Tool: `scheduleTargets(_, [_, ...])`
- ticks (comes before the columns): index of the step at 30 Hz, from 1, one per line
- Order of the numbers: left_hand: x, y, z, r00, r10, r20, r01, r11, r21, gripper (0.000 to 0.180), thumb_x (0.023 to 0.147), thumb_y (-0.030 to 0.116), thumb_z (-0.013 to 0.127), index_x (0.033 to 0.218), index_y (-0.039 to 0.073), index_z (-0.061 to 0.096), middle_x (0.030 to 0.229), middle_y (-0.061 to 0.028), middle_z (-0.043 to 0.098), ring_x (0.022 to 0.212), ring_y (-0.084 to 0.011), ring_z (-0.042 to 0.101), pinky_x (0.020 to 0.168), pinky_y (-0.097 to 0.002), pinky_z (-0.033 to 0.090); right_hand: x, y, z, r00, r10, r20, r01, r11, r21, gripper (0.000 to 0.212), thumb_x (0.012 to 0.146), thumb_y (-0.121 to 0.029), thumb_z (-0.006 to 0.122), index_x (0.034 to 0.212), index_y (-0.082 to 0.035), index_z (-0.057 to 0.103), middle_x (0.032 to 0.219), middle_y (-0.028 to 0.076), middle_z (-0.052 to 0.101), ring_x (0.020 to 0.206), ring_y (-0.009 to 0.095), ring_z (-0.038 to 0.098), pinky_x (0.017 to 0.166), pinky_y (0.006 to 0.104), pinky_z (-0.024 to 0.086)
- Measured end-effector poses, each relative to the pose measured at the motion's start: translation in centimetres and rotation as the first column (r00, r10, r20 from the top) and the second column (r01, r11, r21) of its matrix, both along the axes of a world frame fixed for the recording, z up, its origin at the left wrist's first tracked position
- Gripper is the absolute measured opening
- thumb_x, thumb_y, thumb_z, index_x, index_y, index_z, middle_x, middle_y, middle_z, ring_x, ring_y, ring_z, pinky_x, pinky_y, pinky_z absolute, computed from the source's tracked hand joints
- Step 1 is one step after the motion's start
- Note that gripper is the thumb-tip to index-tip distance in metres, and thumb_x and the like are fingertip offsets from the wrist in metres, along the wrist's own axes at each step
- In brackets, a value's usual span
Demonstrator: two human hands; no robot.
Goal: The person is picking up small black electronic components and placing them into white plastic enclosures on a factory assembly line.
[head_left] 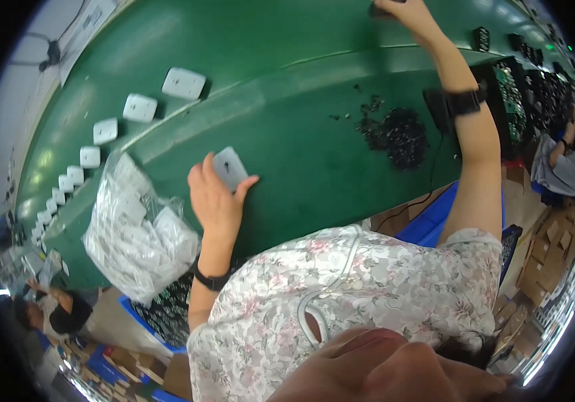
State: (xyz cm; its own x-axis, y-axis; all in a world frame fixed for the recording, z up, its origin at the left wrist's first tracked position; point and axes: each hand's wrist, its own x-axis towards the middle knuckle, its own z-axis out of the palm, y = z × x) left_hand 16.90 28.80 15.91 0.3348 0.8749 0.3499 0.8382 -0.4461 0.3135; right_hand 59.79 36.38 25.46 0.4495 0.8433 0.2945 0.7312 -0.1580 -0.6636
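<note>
A white case (231,169) is held on the green bench (301,154) between the spread thumb and fingers of the left hand (217,201), presumably gripped by its edges so that its face is left exposed. At the fingertips of the right hand (411,13), farther out, a dark object (382,12) is seen; whether it is gripped cannot be told. Black parts (405,137) are heaped between the hands, probably for easy reach. Beside the left hand, a bag (137,234) is placed; beyond, more cases (183,84) are lined up.
</note>
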Motion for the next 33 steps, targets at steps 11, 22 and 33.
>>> scheduleTargets(11, [-1.4,1.7,-2.6,0.958,-0.217,0.189,0.227,0.974,-0.029,0.052,0.070,0.001,0.067,0.121,0.005,0.053,0.111,-0.0113,0.057,0.106,-0.0312,0.052,0.091,-0.0414,0.040,-20.7,-8.0,-10.5,0.752,0.526,-0.398,-0.555,0.831,0.049,0.039,0.078,-0.006,0.070,0.114,-0.005,0.054,0.112,0.007,0.059,0.106,0.020,0.055,0.092,0.0319,0.043])
scheduleTargets(22, [-1.3,1.3,-3.5,0.893,-0.234,0.386,0.299,0.947,-0.119,0.053,0.073,-0.008,0.059,0.124,0.006,0.052,0.115,-0.0113,0.059,0.108,-0.0301,0.054,0.094,-0.0401,0.043,-22.5,-8.4,-10.4,0.748,0.662,-0.047,-0.656,0.748,0.103,0.032,0.075,-0.003,0.071,0.106,-0.002,0.062,0.111,0.011,0.064,0.102,0.026,0.059,0.088,0.0340,0.047])
scheduleTargets(33, [-2.0,0.7,-3.9,0.877,-0.268,0.400,0.336,0.935,-0.111,0.052,0.075,-0.010,0.045,0.124,0.006,0.055,0.132,-0.0097,0.052,0.122,-0.0286,0.049,0.103,-0.0375,0.041,-24.5,-7.0,-11.1,0.601,0.791,0.115,-0.796,0.605,-0.002,0.033,0.073,-0.002,0.069,0.105,-0.003,0.062,0.113,0.010,0.063,0.101,0.029,0.059,0.086,0.0357,0.048])
